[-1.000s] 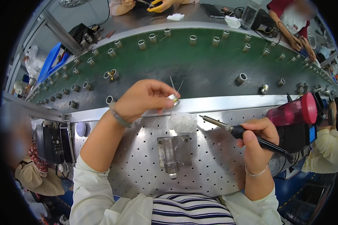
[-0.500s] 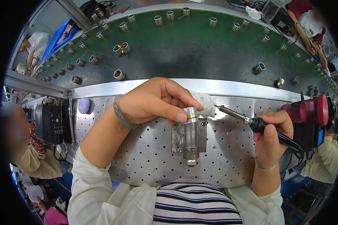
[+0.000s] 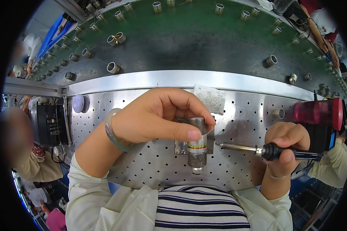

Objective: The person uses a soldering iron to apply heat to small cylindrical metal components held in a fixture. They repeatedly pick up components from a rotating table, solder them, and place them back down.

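My left hand (image 3: 154, 117) is closed round a short silvery metal ring (image 3: 197, 148) with a yellow band, thumb and forefinger pinching its upper part. The ring sits around an upright-looking metal post (image 3: 197, 159) with a rounded near end, fixed to a small metal block (image 3: 181, 147). My fingers hide part of the ring and block. To the right, my right hand (image 3: 287, 144) grips a soldering iron (image 3: 272, 152) by its black handle. The iron's tip points left, a short way from the post and apart from the ring.
Behind the perforated metal worktop (image 3: 142, 165) runs a green belt (image 3: 189, 46) carrying several metal rings. A crumpled pale sheet (image 3: 210, 99), another ring (image 3: 278, 113), a red translucent container (image 3: 318, 114) and a purple rounded object (image 3: 78, 103) stand around. Co-workers are at both sides.
My left hand has moved the ring down along the post, toward me. The soldering iron has dropped nearer and turned almost level. The view has shifted slightly.
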A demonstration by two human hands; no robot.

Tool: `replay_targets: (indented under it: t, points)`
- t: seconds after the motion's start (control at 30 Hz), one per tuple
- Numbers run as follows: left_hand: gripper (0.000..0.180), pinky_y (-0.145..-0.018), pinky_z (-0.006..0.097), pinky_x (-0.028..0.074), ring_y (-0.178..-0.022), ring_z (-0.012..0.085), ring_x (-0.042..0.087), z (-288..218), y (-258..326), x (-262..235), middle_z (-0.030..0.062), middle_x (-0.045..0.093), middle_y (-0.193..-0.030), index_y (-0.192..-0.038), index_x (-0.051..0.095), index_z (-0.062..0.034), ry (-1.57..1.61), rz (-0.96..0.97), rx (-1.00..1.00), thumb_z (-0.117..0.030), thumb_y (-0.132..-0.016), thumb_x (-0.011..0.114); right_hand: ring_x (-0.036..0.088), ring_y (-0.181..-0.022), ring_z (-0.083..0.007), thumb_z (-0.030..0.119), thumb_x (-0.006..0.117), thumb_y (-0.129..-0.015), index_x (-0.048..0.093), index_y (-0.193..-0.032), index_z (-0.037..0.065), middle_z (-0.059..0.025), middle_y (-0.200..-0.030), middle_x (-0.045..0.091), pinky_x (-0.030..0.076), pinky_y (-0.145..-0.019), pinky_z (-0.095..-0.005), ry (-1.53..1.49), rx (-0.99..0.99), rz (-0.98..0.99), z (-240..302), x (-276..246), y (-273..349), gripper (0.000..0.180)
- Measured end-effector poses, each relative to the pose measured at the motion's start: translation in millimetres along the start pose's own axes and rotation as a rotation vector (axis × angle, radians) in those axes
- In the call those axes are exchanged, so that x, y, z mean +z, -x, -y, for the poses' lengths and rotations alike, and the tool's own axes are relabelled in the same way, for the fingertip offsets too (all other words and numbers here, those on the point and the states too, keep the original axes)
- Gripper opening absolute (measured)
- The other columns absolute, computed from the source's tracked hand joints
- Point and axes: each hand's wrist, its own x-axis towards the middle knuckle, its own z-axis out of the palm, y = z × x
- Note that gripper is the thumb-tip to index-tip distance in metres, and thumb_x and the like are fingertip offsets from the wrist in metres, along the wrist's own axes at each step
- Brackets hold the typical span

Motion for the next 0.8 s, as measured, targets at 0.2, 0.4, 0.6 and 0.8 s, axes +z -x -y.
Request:
replay_targets:
  t: [0.2,0.4,0.6,0.8]
  points:
    - [0.026,-0.08,0.034,0.049,-0.09,0.0249,0.062,3.0,-0.8,-1.3,0.0194,0.063,-0.097,-0.09,0.069,0.0005,0.036,-0.028,0.162,0.005,-0.065,0.076,0.052,-0.043,-0.0161,0.006,0.079,-0.07,0.059,-0.09,-0.007,-0.0119,-0.063,0.059,0.039,-0.04,-0.0246,0.023,-0.114,0.256,-9.2,-6.3,-5.9,0.031]
    - [0.019,-0.081,0.034,0.049,-0.088,0.0265,0.062,2.8,-0.7,-1.9,0.0205,0.063,-0.098,-0.079,0.071,-0.001,0.029,-0.025,0.142,0.006,-0.062,0.078,0.055,-0.046,-0.018,0.005,0.081,-0.067,0.061,-0.087,-0.006,-0.0126,-0.066,0.061,0.041,-0.042,-0.0258,0.072,-0.096,0.253,-7.2,-3.6,-6.0,0.031]
    - [0.021,-0.082,0.033,0.048,-0.09,0.0268,0.061,4.6,-0.3,-5.0,0.0226,0.062,-0.1,-0.078,0.071,-0.0017,0.024,0.028,0.145,0.009,-0.061,0.078,0.056,-0.046,-0.0183,0.009,0.082,-0.067,0.061,-0.086,-0.003,-0.0109,-0.063,0.061,0.042,-0.043,-0.0263,0.129,-0.101,0.23,-7.6,-3.0,-3.9,0.032]
    - [0.021,-0.083,0.032,0.047,-0.092,0.0268,0.061,4.7,0.7,-4.4,0.0232,0.061,-0.101,-0.077,0.072,-0.0038,0.012,0.058,0.194,0.009,-0.061,0.078,0.055,-0.046,-0.0177,0.014,0.083,-0.066,0.061,-0.084,-0.002,-0.0096,-0.062,0.06,0.041,-0.043,-0.026,0.117,-0.09,0.178,-6.2,-0.9,-1.3,0.033]
